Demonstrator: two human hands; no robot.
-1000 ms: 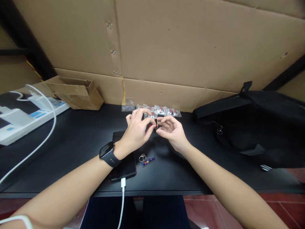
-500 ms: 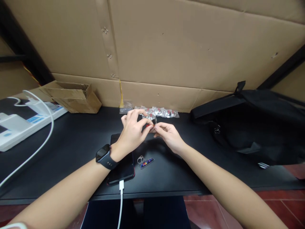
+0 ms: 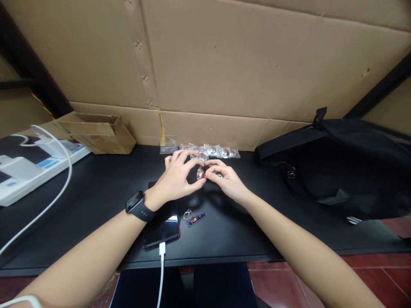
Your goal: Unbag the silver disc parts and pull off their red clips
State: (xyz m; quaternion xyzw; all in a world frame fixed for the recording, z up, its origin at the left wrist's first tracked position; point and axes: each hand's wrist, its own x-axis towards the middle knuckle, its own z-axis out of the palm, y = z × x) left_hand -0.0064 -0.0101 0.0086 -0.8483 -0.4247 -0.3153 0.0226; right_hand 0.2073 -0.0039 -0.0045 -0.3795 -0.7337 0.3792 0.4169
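Note:
Between the thumb and fingers of my right hand [image 3: 228, 183] is a shiny round metal piece with a red part [image 3: 200, 173]; the fingers hide some of it. My left hand [image 3: 177, 176] is spread around its left side, thumb and index finger apart. Whether a left fingertip touches the piece is hard to see. Behind the hands, several similar silver-and-red pieces in clear plastic bags [image 3: 212, 150] lie in a row. Nearer me on the black table [image 3: 231, 239] is a small colourful keychain [image 3: 195, 219] with a metal ring.
A phone [image 3: 162, 226] with a white cable lies under my left wrist. At the left are a white power strip [image 3: 19, 188] and an open cardboard box [image 3: 111, 139]. A black bag [image 3: 340, 167] fills the right side. Cardboard panels [image 3: 244, 64] stand behind.
The thumb and index finger of my left hand have moved apart. The round metal piece now shows between the hands, in my right fingers. The view has shifted slightly.

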